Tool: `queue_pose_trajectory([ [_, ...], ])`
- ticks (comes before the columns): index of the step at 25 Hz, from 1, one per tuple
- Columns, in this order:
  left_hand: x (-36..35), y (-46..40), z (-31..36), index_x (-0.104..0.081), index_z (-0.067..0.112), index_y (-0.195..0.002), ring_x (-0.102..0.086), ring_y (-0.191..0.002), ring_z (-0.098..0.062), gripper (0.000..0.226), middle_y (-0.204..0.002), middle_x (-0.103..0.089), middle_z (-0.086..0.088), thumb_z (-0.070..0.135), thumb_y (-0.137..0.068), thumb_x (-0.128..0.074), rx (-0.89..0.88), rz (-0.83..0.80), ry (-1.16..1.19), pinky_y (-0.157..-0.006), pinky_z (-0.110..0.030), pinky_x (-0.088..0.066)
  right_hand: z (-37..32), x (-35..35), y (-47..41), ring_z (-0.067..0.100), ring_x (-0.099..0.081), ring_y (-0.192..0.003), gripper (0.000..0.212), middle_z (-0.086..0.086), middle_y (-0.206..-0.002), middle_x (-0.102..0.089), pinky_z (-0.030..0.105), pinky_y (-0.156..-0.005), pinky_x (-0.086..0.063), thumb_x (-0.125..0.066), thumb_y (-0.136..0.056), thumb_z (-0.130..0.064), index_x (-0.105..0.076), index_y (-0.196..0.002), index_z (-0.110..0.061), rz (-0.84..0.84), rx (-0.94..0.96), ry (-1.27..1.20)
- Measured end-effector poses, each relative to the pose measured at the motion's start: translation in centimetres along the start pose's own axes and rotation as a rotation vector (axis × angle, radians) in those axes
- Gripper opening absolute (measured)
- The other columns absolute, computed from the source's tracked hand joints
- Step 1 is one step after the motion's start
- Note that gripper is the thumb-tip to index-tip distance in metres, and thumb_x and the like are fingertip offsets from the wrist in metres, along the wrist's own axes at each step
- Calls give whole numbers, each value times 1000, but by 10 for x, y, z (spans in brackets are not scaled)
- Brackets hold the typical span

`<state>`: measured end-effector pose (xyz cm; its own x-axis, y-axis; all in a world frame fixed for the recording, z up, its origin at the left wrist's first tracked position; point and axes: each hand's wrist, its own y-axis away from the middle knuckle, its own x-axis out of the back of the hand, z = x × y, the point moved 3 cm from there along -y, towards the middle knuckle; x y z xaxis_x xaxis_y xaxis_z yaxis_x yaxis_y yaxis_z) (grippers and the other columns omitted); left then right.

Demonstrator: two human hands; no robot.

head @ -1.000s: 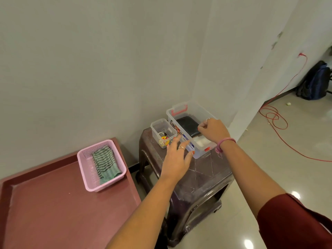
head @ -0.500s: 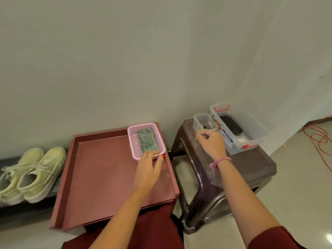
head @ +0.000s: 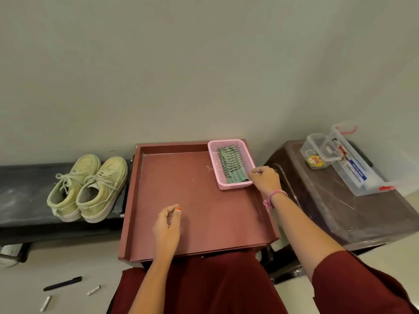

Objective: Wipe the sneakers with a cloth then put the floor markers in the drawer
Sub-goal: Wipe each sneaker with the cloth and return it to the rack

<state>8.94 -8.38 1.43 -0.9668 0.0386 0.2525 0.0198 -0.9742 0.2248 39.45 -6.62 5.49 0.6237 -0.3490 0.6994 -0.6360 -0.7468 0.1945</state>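
A pair of pale green sneakers [head: 88, 189] stands on a low black bench [head: 20, 196] at the left. A folded green striped cloth [head: 231, 165] lies in a pink basket [head: 213, 159] at the far right corner of the red tray table [head: 192, 200]. My right hand [head: 265, 180] pinches the basket's rim at its near right corner. My left hand [head: 167, 225] hovers over the tray's middle, fingers loosely curled, holding nothing. On the floor at the lower left lie a black marker [head: 62, 283] and two white sticks [head: 93, 290] [head: 46, 303]. No drawer shows.
A dark brown plastic stool [head: 340, 214] stands right of the tray table. On it are a clear storage box with red latches [head: 362, 177] and a small clear container [head: 316, 150] with trinkets. A plain wall runs behind everything. My dark red garment fills the bottom.
My view swung left from the stool to the tray table and sneakers. My right hand left the small container and came to the basket's corner. My left hand drew back from the basket.
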Motion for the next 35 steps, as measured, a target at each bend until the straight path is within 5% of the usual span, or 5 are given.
queue_pose_trajectory([
  [9,7,-46,-53,-64,18,-102,-64,-96,-14,12,-102,-70,0,23,-98,-54,397,-10,375,-84,-30,-49,-37,-90,-69,23,-57,-80,19,7,-87,-60,22,-60,-38,-70,-80,-25,-59,-86,-11,-112,82,408],
  [15,-3,-57,-61,-64,19,-105,-65,-100,-16,15,-104,-70,-1,25,-98,-53,485,-49,407,-84,-30,-51,-29,-130,-95,31,-56,-102,30,19,-117,-55,37,-93,-47,-58,-87,-22,-58,-110,-2,-139,133,809],
  [20,-8,-59,-64,-65,21,-106,-65,-102,-17,15,-106,-70,-1,27,-98,-54,497,-71,407,-84,-30,-51,-30,-139,-94,31,-59,-101,25,18,-112,-62,39,-90,-50,-46,-90,-2,-58,-112,-1,-82,282,1003],
  [29,-7,-57,-67,-64,20,-105,-65,-102,-15,15,-107,-69,0,29,-98,-54,518,-68,406,-87,-31,-51,-18,-73,-111,28,-62,-85,22,14,-87,-65,39,-80,-54,-65,-76,-5,-68,-96,4,-10,-134,-22],
  [35,1,-45,-64,-62,22,-99,-64,-103,-16,10,-107,-69,-1,26,-98,-53,530,-49,435,-92,-34,-50,-40,-39,-51,27,-65,-89,39,13,-98,-63,41,-79,-56,-52,-64,-4,-56,-103,-4,-410,-330,-1082],
])
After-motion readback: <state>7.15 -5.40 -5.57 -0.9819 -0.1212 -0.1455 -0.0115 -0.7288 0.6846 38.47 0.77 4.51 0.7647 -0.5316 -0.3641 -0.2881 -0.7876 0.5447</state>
